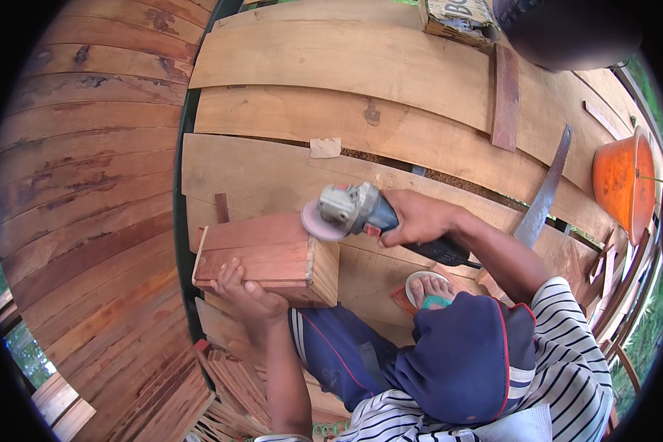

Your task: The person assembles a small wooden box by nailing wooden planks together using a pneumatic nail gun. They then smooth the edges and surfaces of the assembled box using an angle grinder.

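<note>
A reddish wooden box (pixel 261 254) lies on its side on pale planks, its open end facing right. My left hand (pixel 247 291) presses on the box's near edge and steadies it. My right hand (pixel 416 217) grips the dark body of an angle grinder (pixel 361 210). The grinder's pinkish sanding disc (pixel 320 221) touches the box's top right corner. My bare foot in a sandal (pixel 429 287) rests on the planks just right of the box.
A curved wall of dark planks (pixel 88 184) rises on the left. A long saw blade (pixel 545 191) lies at the right, an orange bucket (pixel 626 180) beyond it. A small wood scrap (pixel 325 147) and a cardboard box (pixel 457 18) sit farther off. Thin slats (pixel 228 383) are stacked near my left knee.
</note>
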A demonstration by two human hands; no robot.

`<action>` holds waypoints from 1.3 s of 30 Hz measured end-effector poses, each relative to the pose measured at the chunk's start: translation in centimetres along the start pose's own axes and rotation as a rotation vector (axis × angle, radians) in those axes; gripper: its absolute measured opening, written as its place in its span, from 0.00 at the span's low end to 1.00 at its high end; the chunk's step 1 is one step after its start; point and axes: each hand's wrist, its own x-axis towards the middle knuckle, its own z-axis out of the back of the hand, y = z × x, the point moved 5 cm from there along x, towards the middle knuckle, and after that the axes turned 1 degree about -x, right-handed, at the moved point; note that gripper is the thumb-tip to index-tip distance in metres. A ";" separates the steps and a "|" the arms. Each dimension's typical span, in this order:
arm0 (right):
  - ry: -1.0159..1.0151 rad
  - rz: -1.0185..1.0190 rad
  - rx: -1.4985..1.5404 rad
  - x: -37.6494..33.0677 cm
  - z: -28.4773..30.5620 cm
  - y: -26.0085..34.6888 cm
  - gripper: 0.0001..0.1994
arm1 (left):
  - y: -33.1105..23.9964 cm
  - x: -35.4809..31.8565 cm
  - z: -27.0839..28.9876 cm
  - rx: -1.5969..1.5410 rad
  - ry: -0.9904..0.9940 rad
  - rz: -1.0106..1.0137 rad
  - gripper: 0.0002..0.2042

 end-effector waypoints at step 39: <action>-0.163 -0.145 0.663 -1.8 -7.7 -6.3 0.33 | -0.4 1.2 -1.0 -0.023 0.012 -0.073 0.20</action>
